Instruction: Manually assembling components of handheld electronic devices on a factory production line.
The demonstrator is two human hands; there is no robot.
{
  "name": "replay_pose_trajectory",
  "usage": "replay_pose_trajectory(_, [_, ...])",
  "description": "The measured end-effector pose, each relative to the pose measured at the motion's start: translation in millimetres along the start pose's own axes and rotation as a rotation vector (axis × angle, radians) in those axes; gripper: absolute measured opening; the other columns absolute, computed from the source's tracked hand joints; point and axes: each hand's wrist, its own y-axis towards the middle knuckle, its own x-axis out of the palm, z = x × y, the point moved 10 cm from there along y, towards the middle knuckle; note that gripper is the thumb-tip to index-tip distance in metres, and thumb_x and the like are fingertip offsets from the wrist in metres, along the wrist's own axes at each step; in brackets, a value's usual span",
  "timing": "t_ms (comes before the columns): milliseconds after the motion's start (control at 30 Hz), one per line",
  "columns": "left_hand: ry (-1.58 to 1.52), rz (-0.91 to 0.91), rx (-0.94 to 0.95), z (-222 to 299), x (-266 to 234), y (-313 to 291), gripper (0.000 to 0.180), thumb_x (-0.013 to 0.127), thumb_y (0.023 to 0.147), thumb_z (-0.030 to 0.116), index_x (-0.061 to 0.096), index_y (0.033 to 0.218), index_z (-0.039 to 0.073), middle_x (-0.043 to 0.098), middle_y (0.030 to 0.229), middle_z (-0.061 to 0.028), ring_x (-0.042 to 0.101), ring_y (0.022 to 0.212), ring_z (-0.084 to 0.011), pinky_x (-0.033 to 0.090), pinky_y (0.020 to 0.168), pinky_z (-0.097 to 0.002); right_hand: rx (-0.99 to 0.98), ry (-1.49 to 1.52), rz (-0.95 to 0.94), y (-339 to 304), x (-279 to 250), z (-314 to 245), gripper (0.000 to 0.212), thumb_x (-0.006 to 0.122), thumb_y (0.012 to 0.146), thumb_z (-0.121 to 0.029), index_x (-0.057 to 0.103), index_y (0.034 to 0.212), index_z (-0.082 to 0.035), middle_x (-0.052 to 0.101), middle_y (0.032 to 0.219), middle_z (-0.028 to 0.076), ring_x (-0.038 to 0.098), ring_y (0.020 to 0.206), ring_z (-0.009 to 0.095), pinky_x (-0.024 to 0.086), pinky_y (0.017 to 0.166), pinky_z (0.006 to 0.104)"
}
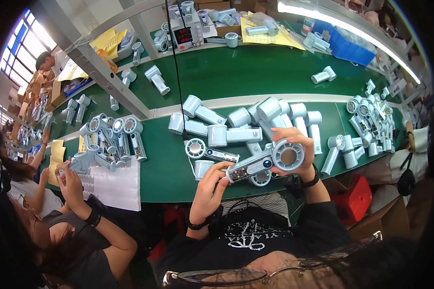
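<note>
A pale blue handheld fan [250, 167] is held up between my hands over the near edge of the green bench. Its handle is uncovered on one side, showing a circuit board and a round dark button, and its ring-shaped head faces up. My left hand [209, 193] pinches the bottom end of the handle. Around the head curls my right hand [300, 144], fingers behind and over it. Beneath and beyond lies a pile of similar fans [234, 136]. Just left of the held fan, another fan with an open handle [222, 155] rests on the bench.
A thin dark cable [179, 72] hangs down ahead, left of my hands. Beyond the metal rail [294, 98] runs a green belt [236, 72] with scattered fans. A power supply [184, 36] stands at the back. More fans [371, 120] are heaped right. A co-worker's hand [71, 185] works left.
</note>
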Motion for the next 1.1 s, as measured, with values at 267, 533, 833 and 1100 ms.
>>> replay_pose_trajectory(267, [0.122, -0.007, 0.083, -0.5, 5.1, -2.3, 0.014, 0.043, 0.097, 0.009, 0.05, 0.095, -0.003, 0.055, 0.103, -0.0134, 0.053, 0.094, -0.0229, 0.041, 0.085, -0.0311, -0.03, -0.036, 0.05, -6.1, -2.3, -6.2, 0.078, 0.085, 0.065, -0.027, 0.032, 0.119, -0.008, 0.057, 0.1, 0.02, 0.058, 0.091, 0.03, 0.047, 0.086, 0.0568])
replay_pose_trajectory(533, [0.119, 0.107, 0.09, -4.4, 2.9, -5.0, 0.017, 0.039, 0.098, 0.01, 0.048, 0.09, -0.002, 0.049, 0.088, -0.0101, 0.047, 0.08, -0.02, 0.039, 0.076, -0.0292, -0.073, -0.043, 0.066, -1.6, -5.1, -15.6, 0.075, 0.085, 0.065, -0.022, 0.035, 0.119, -0.008, 0.058, 0.1, 0.02, 0.061, 0.091, 0.032, 0.048, 0.087, 0.0546])
replay_pose_trajectory(833, [0.161, 0.432, 0.055, -13.9, -68.8, -24.0, 0.019, 0.037, 0.097, 0.011, 0.046, 0.085, 0.001, 0.044, 0.079, -0.0077, 0.041, 0.071, -0.0166, 0.034, 0.066, -0.027, -0.022, 1.552, 0.608, -25.2, -119.9, 3.0, 0.077, 0.068, 0.08, -0.038, 0.027, 0.134, -0.001, 0.05, 0.098, 0.015, 0.052, 0.074, 0.024, 0.048, 0.067, 0.0374])
replay_pose_trajectory(1100, [0.48, 0.513, 0.131, -6.3, -65.4, -23.9, 0.02, 0.036, 0.097, 0.011, 0.046, 0.083, 0.0, 0.044, 0.078, -0.0085, 0.041, 0.069, -0.0161, 0.035, 0.064, -0.0284, 0.01, 0.935, 0.614, -16.3, -118.9, -60.0, 0.087, 0.074, 0.073, -0.028, 0.023, 0.138, -0.001, 0.041, 0.091, 0.008, 0.049, 0.076, 0.018, 0.045, 0.071, 0.0347])
